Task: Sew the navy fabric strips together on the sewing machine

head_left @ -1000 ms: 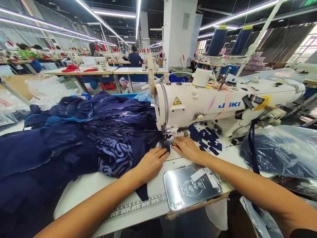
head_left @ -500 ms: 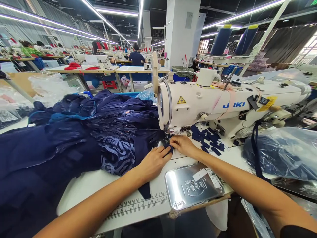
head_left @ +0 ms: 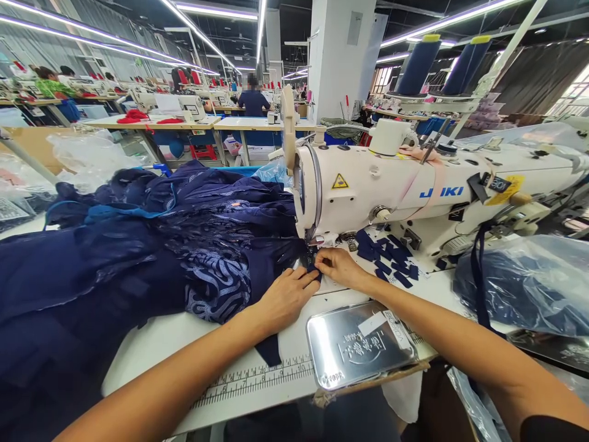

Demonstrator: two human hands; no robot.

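A white sewing machine (head_left: 368, 184) stands over the table, its needle area just beyond my fingertips. My right hand (head_left: 339, 267) pinches the edge of the navy fabric close to the presser foot. Flat beside it, my left hand (head_left: 289, 296) presses on the same cloth with fingers stretched out. The navy garment (head_left: 216, 227), with pale blue swirl embroidery, spreads in folds to the left of the machine. A narrow navy end of cloth (head_left: 269, 351) sticks out under my left wrist. The stitching spot itself is mostly hidden by my fingers.
Small navy fabric pieces (head_left: 389, 255) lie right of the needle. A metal tin lid (head_left: 361, 347) rests at the table's front edge, by a printed ruler (head_left: 253, 377). At right is a plastic bag of navy cloth (head_left: 524, 285). Thread cones (head_left: 418, 64) stand behind.
The view has shifted slightly. Both hands stay at the same spot on the fabric by the needle, with hardly any movement.
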